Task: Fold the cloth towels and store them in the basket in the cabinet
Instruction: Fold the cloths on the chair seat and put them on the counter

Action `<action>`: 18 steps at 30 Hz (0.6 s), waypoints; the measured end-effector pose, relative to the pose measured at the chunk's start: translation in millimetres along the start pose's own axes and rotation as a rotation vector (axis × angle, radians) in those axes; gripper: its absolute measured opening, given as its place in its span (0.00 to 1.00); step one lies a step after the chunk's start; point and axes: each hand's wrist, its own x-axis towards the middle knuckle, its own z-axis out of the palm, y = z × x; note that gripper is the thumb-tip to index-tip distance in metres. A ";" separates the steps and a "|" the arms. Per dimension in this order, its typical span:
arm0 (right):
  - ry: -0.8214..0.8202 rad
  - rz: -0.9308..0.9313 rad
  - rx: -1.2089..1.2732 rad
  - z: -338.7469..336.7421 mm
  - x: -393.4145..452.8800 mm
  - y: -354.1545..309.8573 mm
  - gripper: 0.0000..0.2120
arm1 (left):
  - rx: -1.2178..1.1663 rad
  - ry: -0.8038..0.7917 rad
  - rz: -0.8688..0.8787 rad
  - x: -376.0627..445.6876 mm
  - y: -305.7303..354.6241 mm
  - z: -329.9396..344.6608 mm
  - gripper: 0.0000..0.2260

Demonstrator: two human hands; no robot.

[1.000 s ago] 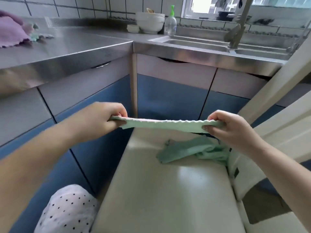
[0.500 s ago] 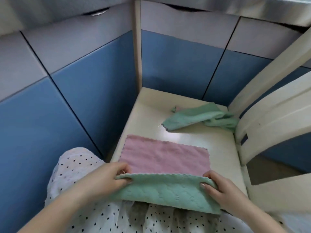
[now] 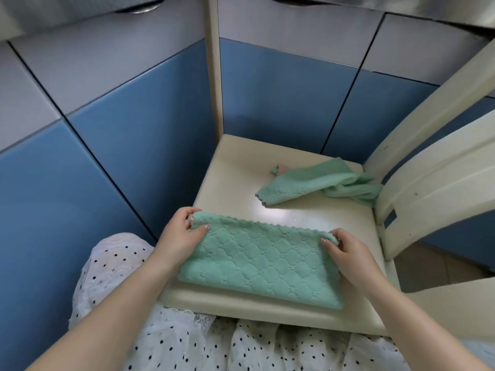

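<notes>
- Hands: left hand (image 3: 180, 236) and right hand (image 3: 348, 257) pinch the folded green towel's (image 3: 257, 263) far corners at the chair seat's (image 3: 235, 167) front edge.
- Second towel (image 3: 318, 183) lies crumpled at the back edge, unfolded; basket not in sight.

No text, label, brand, number or sign can be read anywhere in the view.
</notes>
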 end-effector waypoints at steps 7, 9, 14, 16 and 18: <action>-0.010 0.037 -0.043 0.2 9.6 -2.6 0.06 | 0.216 0.086 0.052 18.5 -9.2 12.2 0.14; -0.007 0.072 -0.041 0.3 10.0 -0.1 0.06 | 0.219 0.070 0.046 19.2 -8.5 12.1 0.16; 0.262 0.044 0.013 -5.7 -2.1 0.4 0.16 | 0.490 0.254 0.269 -0.2 1.6 7.2 0.29; 0.306 -0.070 -0.034 8.3 -14.4 -15.4 0.17 | 0.668 0.269 0.441 -15.0 3.7 19.5 0.27; 0.264 -0.230 -0.168 36.2 -25.6 -38.0 0.19 | 0.771 0.156 0.560 -28.1 3.8 44.1 0.23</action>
